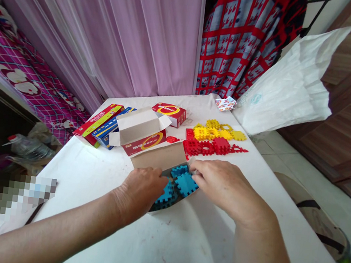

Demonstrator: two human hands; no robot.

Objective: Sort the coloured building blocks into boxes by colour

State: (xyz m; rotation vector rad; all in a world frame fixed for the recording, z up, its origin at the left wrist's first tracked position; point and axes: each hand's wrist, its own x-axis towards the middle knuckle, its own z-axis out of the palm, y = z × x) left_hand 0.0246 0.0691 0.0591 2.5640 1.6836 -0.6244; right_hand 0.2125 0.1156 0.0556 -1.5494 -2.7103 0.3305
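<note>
An open cardboard box (pixel 157 156) lies on the white table in front of me, its brown inner flap raised at the far side. Inside it are several blue notched building blocks (pixel 186 184). My left hand (pixel 142 188) is closed at the box's left end, with its fingers curled over the edge and partly hiding the blocks. At the right end, my right hand (pixel 220 182) is closed too, thumb and fingers pinched at the edge beside the blue blocks. Its fingertips are partly hidden.
Red blocks (pixel 220 145) and yellow blocks (pixel 212 133) lie beyond my right hand. Behind the box are an opened red-and-white carton (pixel 142 125), another red carton (pixel 169 112) and a red-yellow box (pixel 99 123). A white bag (pixel 288 86) stands at the right edge.
</note>
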